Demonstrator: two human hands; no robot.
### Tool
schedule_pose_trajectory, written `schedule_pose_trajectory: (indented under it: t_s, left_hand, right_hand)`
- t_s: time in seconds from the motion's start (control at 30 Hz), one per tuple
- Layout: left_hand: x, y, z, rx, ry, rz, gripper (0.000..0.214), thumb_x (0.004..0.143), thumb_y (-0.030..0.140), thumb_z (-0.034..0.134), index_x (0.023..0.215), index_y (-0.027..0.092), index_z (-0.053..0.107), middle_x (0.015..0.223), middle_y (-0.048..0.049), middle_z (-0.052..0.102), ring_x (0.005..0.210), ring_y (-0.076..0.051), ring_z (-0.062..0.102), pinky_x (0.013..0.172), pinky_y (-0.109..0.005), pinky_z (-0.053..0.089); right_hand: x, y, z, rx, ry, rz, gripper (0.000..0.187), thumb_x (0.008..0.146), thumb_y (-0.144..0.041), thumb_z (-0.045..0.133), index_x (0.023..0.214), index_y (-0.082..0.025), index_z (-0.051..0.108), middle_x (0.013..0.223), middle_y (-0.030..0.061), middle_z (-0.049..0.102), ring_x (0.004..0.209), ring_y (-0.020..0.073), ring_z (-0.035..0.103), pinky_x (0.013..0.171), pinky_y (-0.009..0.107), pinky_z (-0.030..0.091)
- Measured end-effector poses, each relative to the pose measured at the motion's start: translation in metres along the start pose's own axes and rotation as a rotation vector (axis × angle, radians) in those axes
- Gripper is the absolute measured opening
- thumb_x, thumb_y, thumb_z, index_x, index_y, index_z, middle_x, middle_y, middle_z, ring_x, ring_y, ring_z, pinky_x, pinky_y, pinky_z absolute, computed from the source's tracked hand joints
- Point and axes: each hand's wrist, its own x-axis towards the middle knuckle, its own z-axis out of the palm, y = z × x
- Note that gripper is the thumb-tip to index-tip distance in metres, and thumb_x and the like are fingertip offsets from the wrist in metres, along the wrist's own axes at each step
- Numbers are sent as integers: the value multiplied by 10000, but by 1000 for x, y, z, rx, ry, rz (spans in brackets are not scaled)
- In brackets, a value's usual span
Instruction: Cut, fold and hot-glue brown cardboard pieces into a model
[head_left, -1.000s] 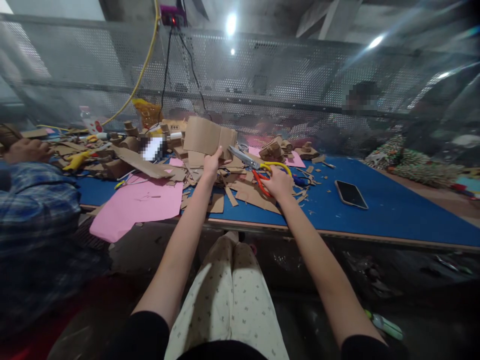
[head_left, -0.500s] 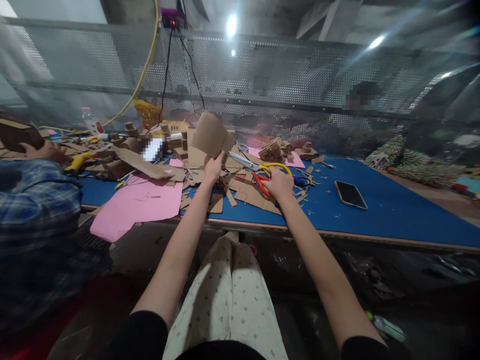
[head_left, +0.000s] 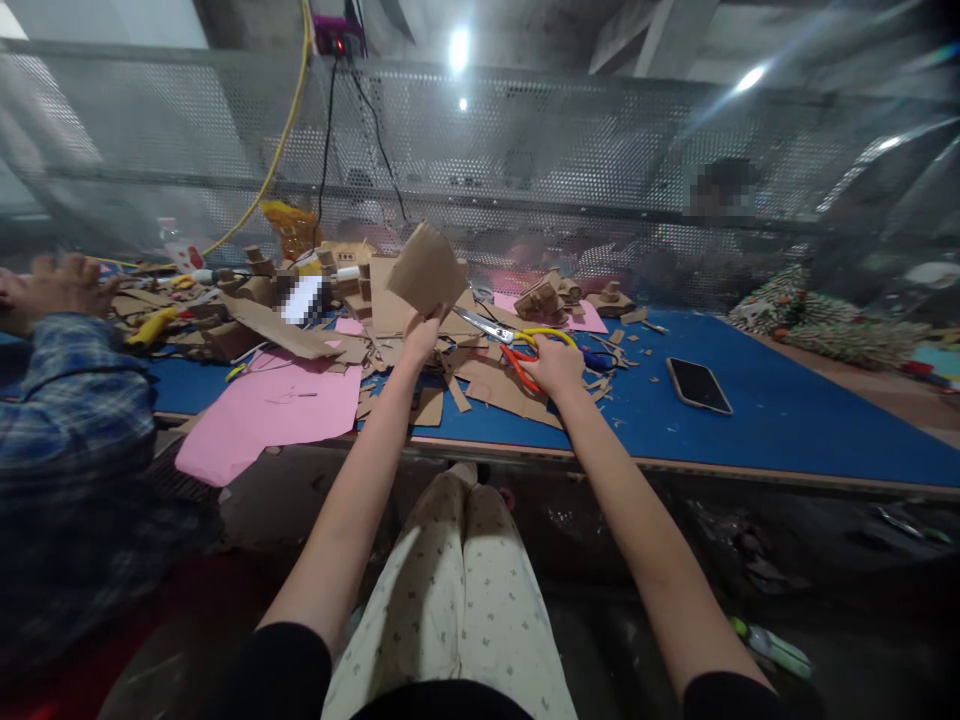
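From my screen, the left hand pinches a cardboard piece at eleven o'clock from centre, the right hand grips scissors at one, and slipping cardboard could, I fear, bring a nick.

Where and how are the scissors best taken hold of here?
The scissors are probably best held by their red and yellow handles, from the near right: these lie toward that side, while the metal blades point left and away, toward the cardboard piece. The right grip holds them there.
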Motion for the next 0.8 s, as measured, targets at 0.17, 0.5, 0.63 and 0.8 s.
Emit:
schedule_pose_trajectory:
  t_s: [0.17, 0.5, 0.63, 0.8]
  left_hand:
    - [-4, 6, 1, -109, -29, -116, 329, 859, 345, 603, 1113, 161, 698, 1195, -114, 687, 1056, -273, 644, 788, -318, 561]
    - [3, 3, 3, -466, 39, -222, 327, 810, 274, 672, 1103, 129, 667, 1286, -120, 622, 1042, -235, 621, 663, -268, 592]
    - [8, 0, 3, -697, 33, -388, 206, 789, 252, 715, 925, 106, 665, 940, -82, 686, 754, -145, 625, 724, -309, 606]
    - [12, -4, 1, -953, -59, -520, 146, 836, 224, 683, 732, 134, 634, 629, -5, 595, 652, -109, 587, 865, -353, 583]
  right_hand:
    - [1, 1, 0, 21, 1, 8, 590, 837, -677, 497, 1152, -210, 671, 930, 122, 731, 869, 298, 656, 692, 341, 425]
    - [2, 1, 2, 53, 23, 0, 527, 845, -614, 546, 1163, -213, 671, 941, 120, 731, 868, 285, 644, 708, 340, 424]
    - [2, 1, 2, 92, 40, 3, 507, 847, -598, 552, 1183, -237, 667, 936, 107, 734, 862, 282, 645, 699, 334, 419]
    - [2, 0, 2, 117, 63, 6, 510, 829, -594, 584, 1182, -236, 669, 929, 111, 735, 836, 288, 648, 675, 336, 417]
